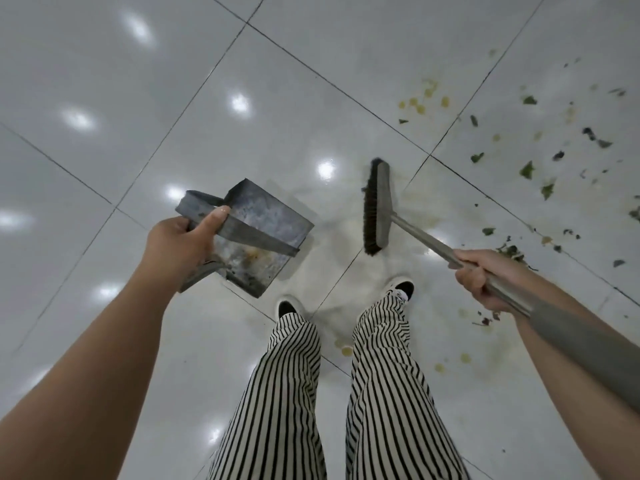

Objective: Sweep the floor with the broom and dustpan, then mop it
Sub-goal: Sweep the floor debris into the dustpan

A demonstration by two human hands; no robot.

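Left hand (180, 244): closed around the flat strap handle of the dustpan (266, 233), thumb pressed along the strap. The dustpan is metal, grey and stained, with a yellowish smear inside; it hangs tilted in front of the person's left leg, open side facing up toward the camera. Whether its lower corner touches the floor (138, 133) cannot be told.

Right hand (485, 278): clenched on the metal handle of the broom (375, 209). The handle runs from the lower right, along the forearm, through the fist to the head. The head is a grey bar with dark bristles on its left face, standing on end ahead of the right shoe (401, 287). Contact with the floor cannot be told.

Floor: glossy pale tiles with dark grout lines and bright light reflections.

Debris (526, 169): green leaf scraps scattered to the right, well apart from the dustpan; some lie just beside the right hand.

Stains (420, 105): yellowish spots above the broom and near the right leg.

Trousers (294, 393): black and white stripes, over dark shoes with white edges.
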